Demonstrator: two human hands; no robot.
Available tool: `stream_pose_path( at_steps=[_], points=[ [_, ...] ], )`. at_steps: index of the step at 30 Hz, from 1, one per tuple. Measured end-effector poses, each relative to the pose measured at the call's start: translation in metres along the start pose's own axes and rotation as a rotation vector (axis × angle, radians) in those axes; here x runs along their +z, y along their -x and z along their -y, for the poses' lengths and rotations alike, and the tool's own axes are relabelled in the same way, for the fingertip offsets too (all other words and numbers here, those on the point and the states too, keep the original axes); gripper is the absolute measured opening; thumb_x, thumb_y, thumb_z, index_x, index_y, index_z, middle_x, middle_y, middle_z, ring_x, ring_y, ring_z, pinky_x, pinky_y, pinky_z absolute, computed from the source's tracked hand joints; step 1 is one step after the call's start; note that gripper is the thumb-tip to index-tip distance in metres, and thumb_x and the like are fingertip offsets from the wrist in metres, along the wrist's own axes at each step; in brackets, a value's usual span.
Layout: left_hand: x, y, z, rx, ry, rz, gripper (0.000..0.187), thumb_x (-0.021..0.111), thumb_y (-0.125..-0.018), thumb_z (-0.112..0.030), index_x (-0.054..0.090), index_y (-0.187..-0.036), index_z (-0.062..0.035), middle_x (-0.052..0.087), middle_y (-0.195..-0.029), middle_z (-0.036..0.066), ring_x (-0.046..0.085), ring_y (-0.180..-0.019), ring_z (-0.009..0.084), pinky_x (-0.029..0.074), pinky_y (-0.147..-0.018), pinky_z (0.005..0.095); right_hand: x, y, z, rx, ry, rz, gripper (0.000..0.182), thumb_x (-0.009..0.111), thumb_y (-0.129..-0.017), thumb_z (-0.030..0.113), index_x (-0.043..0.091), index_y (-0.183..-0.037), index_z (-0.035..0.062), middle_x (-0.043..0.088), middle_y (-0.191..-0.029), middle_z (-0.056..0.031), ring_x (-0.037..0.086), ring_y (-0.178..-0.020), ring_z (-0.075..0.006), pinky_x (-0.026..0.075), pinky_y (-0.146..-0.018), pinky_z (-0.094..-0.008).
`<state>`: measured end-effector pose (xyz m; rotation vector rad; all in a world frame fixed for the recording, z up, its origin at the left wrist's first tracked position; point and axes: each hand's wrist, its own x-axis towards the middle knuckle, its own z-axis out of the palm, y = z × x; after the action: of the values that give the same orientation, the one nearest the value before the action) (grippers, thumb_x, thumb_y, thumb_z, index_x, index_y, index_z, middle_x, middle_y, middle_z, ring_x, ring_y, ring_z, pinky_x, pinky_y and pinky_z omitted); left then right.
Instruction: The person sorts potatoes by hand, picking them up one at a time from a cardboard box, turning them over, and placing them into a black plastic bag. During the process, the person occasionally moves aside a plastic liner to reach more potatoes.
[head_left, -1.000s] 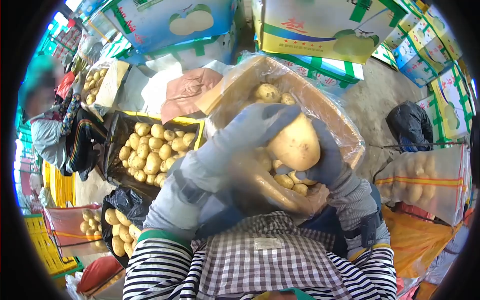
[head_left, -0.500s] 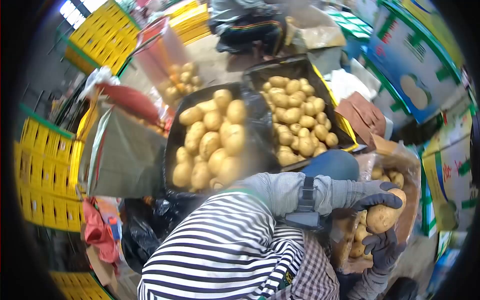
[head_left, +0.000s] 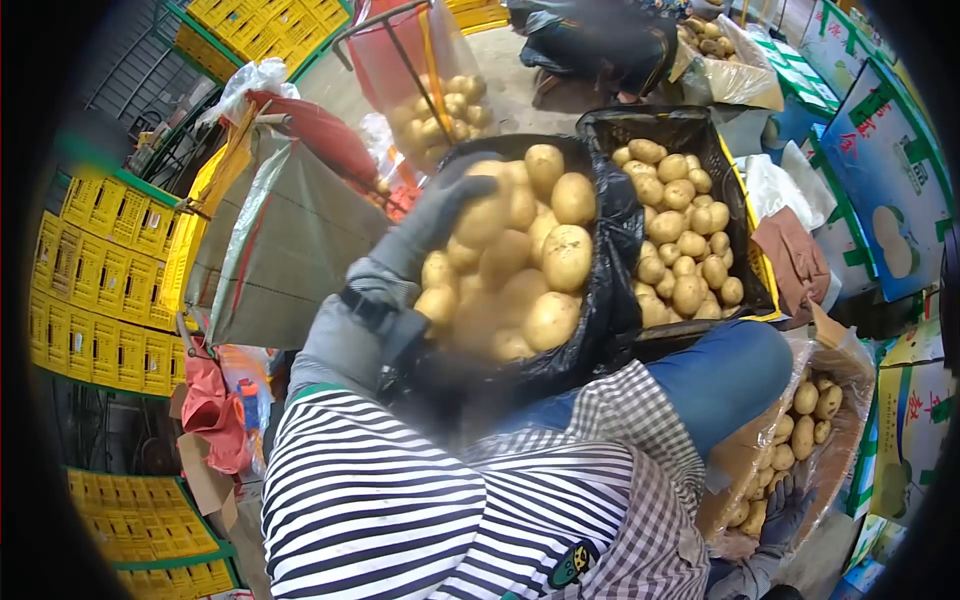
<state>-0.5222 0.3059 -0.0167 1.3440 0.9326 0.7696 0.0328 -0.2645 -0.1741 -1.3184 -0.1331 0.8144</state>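
Observation:
My left hand (head_left: pixel 447 208), in a grey glove, is over the left black-lined crate (head_left: pixel 612 240) with its fingers wrapped round a large potato (head_left: pixel 484 222). Big potatoes (head_left: pixel 567 258) fill that crate right below. At lower right, my right hand (head_left: pixel 788 512), also gloved, lies in the plastic-lined cardboard box (head_left: pixel 845 440), fingers stretched out beside its potatoes (head_left: pixel 803 437). Nothing shows in its grasp. Smaller potatoes (head_left: pixel 690 245) fill a second black-lined crate (head_left: pixel 742 190), which stands between the left crate and the box.
A clear bag of potatoes (head_left: pixel 450 110) hangs on a metal frame behind the left crate. Yellow crates (head_left: pixel 110 290) are stacked at the left, printed cartons (head_left: pixel 885 200) at the right. Another person (head_left: pixel 600 50) is at the back, by a potato box (head_left: pixel 735 75).
My left hand has swung left from the cardboard box to the left crate with a potato. My right hand has come off that potato and dropped into the box. The view has shifted.

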Motion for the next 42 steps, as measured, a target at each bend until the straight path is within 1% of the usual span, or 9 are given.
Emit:
stream_pose_path(
  at_steps=[6,10,15,25,30,33,36,40,42],
  points=[
    [-0.061,0.063,0.105,0.2,-1.332,0.149,0.072,0.064,-0.086,-0.048,0.041,-0.146,-0.0137,0.041,-0.146,0.023,0.039,-0.136,0.0374,0.03,-0.115,0.0443,-0.013,-0.018,-0.017,0.215,0.024,-0.057,0.056,0.048,-0.1,0.047,0.044,-0.14,0.0068,0.056,-0.129,-0.0103,0.057,-0.115,-0.024,0.052,-0.089,-0.0296],
    [-0.048,0.064,0.138,-0.019,-1.402,0.091,0.069,0.046,-0.094,-0.057,0.038,-0.147,-0.0149,0.032,-0.152,0.021,0.03,-0.141,0.0365,0.027,-0.115,0.0471,-0.017,-0.022,-0.028,0.341,0.1,-0.018,0.065,0.05,-0.097,0.055,0.045,-0.139,0.006,0.056,-0.124,-0.0104,0.057,-0.106,-0.0229,0.047,-0.085,-0.0309],
    [-0.025,0.039,0.128,0.307,-1.398,-0.43,0.058,0.053,-0.094,-0.042,0.047,-0.134,-0.001,0.055,-0.129,0.021,0.047,-0.125,0.0376,0.041,-0.098,0.0467,-0.033,-0.016,-0.03,0.355,0.212,-0.044,0.067,0.051,-0.095,0.057,0.046,-0.138,0.0053,0.057,-0.12,-0.0113,0.058,-0.097,-0.0213,0.047,-0.081,-0.0303],
    [-0.035,0.053,0.162,0.495,-1.183,-0.509,0.039,0.058,-0.091,-0.023,0.057,-0.123,-0.0007,0.06,-0.118,0.021,0.055,-0.111,0.0379,0.043,-0.096,0.0447,0.008,-0.032,-0.023,0.288,0.479,0.016,0.062,0.05,-0.099,0.047,0.036,-0.149,0.0127,0.05,-0.137,-0.0143,0.058,-0.107,-0.0244,0.049,-0.086,-0.0333],
    [-0.012,0.026,0.137,0.435,-1.796,-0.441,0.049,0.051,-0.093,-0.038,0.055,-0.124,-0.0008,0.062,-0.111,0.02,0.057,-0.104,0.0378,0.042,-0.092,0.0472,0.03,-0.028,-0.015,0.115,0.722,0.076,0.039,0.057,-0.096,0.036,0.058,-0.125,0.0101,0.061,-0.111,-0.0016,0.058,-0.091,-0.0128,0.048,-0.074,-0.0292],
    [0.072,-0.056,0.112,0.776,-1.386,-0.461,0.044,0.058,-0.094,-0.036,0.06,-0.12,0.0002,0.065,-0.108,0.021,0.063,-0.098,0.037,0.047,-0.087,0.0469,0.048,-0.007,0.012,0.041,1.125,0.049,0.044,0.056,-0.093,0.045,0.061,-0.098,0.0012,0.062,-0.086,-0.0188,0.06,-0.086,-0.0308,0.045,-0.077,-0.0409],
    [0.255,-0.08,0.039,0.679,-0.74,-0.137,0.042,0.064,-0.093,-0.027,0.06,-0.125,0.0007,0.066,-0.113,0.022,0.064,-0.102,0.0354,0.05,-0.091,0.0388,-0.006,-0.008,-0.012,-0.826,1.656,0.262,0.037,0.048,-0.087,0.009,0.059,-0.122,0.0125,0.056,-0.101,-0.0154,0.061,-0.088,-0.0329,0.052,-0.072,-0.0401],
    [0.491,-0.048,0.006,0.827,-0.266,0.342,0.036,0.063,-0.094,-0.021,0.062,-0.124,-0.001,0.069,-0.113,0.018,0.066,-0.104,0.0245,0.049,-0.092,0.0336,0.037,0.026,0.041,0.115,1.102,-0.111,0.033,0.06,-0.089,0.026,0.064,-0.119,0.0117,0.067,-0.1,-0.0162,0.066,-0.093,-0.0293,0.053,-0.079,-0.0381],
    [0.579,-0.014,0.011,0.706,-0.25,0.474,0.033,0.061,-0.096,-0.015,0.061,-0.124,0.0018,0.069,-0.112,0.008,0.065,-0.086,0.01,0.051,-0.079,0.0224,0.019,0.027,0.036,0.156,0.923,-0.244,0.035,0.063,-0.087,0.025,0.064,-0.119,0.0113,0.068,-0.093,-0.0133,0.067,-0.087,-0.025,0.053,-0.074,-0.0365]
  ],
)
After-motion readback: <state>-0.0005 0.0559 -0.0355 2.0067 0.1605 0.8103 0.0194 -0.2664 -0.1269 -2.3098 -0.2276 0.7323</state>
